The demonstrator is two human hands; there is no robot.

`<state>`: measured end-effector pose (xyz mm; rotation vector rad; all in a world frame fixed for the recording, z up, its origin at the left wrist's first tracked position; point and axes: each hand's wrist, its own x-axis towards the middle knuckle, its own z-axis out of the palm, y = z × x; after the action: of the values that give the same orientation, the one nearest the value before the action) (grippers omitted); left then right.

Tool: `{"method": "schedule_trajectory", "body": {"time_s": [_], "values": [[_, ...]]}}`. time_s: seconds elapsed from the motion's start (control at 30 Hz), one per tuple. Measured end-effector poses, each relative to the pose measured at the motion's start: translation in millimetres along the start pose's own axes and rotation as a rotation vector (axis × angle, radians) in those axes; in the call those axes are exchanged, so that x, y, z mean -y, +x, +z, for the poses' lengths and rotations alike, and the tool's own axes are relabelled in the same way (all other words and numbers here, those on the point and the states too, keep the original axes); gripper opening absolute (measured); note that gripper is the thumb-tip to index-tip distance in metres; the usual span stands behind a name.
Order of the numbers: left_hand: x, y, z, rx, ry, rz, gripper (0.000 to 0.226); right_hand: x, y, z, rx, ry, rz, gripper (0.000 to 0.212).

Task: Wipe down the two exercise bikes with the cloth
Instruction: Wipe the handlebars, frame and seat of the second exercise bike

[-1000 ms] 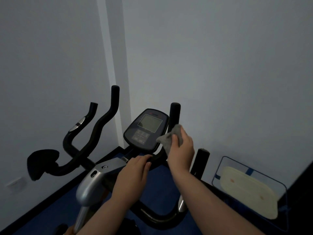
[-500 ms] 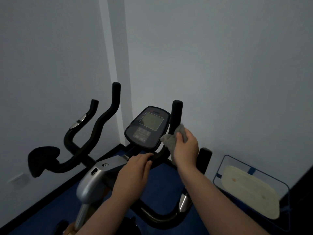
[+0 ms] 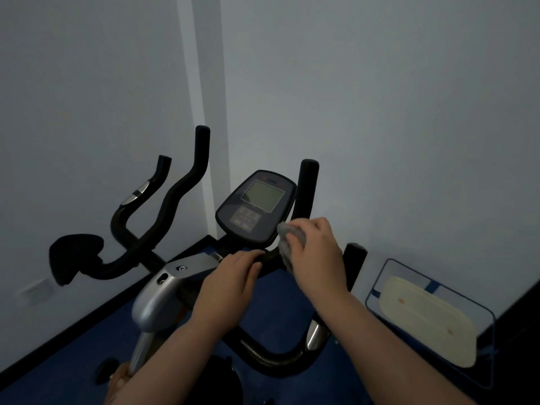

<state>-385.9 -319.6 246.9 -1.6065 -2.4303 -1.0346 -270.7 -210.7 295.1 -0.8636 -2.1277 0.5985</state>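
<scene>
The right hand (image 3: 317, 255) clamps a soft, crumpled grey cloth (image 3: 287, 244) against the matte black right handlebar post (image 3: 306, 191), whose long axis rises straight above the grip. The left hand (image 3: 230, 276) curls over the crossbar just beside it, below the glossy oval console (image 3: 255, 209)

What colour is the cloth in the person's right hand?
Grey. The cloth, gripped in the right hand, shows in the head view.

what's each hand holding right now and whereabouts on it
The right hand grips the bunched grey cloth around its middle, against the handlebar. The left hand grips the handlebar's crossbar below the console.
</scene>
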Motion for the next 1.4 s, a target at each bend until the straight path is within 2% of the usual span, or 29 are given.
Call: {"method": "schedule_trajectory", "body": {"time_s": [0.07, 0.17, 0.27, 0.37, 0.47, 0.57, 0.7, 0.77, 0.87, 0.97, 1.0, 1.13, 1.2, 1.3, 1.4], "values": [[-0.4, -0.4, -0.8, 0.001, -0.004, -0.005, 0.036, 4.5, 8.3, -7.4, 0.081, -0.045, -0.069, 0.016], [-1.9, 1.6, -2.3, -0.001, -0.04, -0.053, 0.033, 11.1, 32.1, -19.2, -0.057, -0.113, -0.075, 0.019], [0.3, -2.3, -8.5, 0.064, -0.122, -0.174, 0.032, 8.4, 24.6, -13.1, -0.042, -0.186, -0.04, 0.02], [9.2, -21.8, -15.1, 0.109, -0.09, -0.262, 0.044, 8.7, -15.2, 7.0, -0.052, -0.066, -0.014, 0.023], [12.5, -36.6, -18.5, 0.037, -0.064, -0.263, 0.046, 16.5, -45.7, 22.6, 0.043, -0.005, -0.102, 0.024], [12.7, -41.1, -21.9, -0.025, -0.039, -0.266, 0.041, 16.2, -33.0, 13.8, 0.127, -0.007, -0.118, 0.021], [13.1, -43.3, -24.8, -0.056, -0.069, -0.277, 0.04, 7.6, 10.8, -12.7, -0.079, -0.095, -0.071, 0.021], [11.4, -43.4, -24.4, -0.066, -0.064, -0.274, 0.04, 6.5, 7.8, -10.2, -0.096, -0.111, -0.033, 0.021], [9.8, -43.0, -24.3, -0.068, -0.058, -0.268, 0.039, 10.8, -34.6, 15.2, -0.045, -0.032, -0.063, 0.023], [11.0, -42.5, -24.7, -0.042, -0.082, -0.27, 0.039, 21.8, -75.2, 35.1, 0.187, 0.077, -0.161, 0.029], [10.9, -42.7, -25.3, -0.038, -0.094, -0.271, 0.039, 22.3, -74.9, 34.8, 0.217, 0.093, -0.167, 0.028], [8.4, -44.6, -26.9, -0.089, -0.119, -0.292, 0.037, 13.3, -26.6, 10.9, -0.019, 0.018, -0.056, 0.024], [7.6, -45.5, -26.9, -0.095, -0.107, -0.302, 0.038, 10.6, -9.7, 2.6, -0.068, -0.022, 0.006, 0.026], [6.5, -45.4, -27.2, -0.106, -0.098, -0.295, 0.037, 21.4, -28.9, 19.1, 0.004, -0.094, -0.062, 0.022], [5.8, -44.2, -29.4, -0.074, -0.13, -0.255, 0.035, 36.4, -61.9, 37.7, 0.161, -0.008, -0.171, 0.022]]}}
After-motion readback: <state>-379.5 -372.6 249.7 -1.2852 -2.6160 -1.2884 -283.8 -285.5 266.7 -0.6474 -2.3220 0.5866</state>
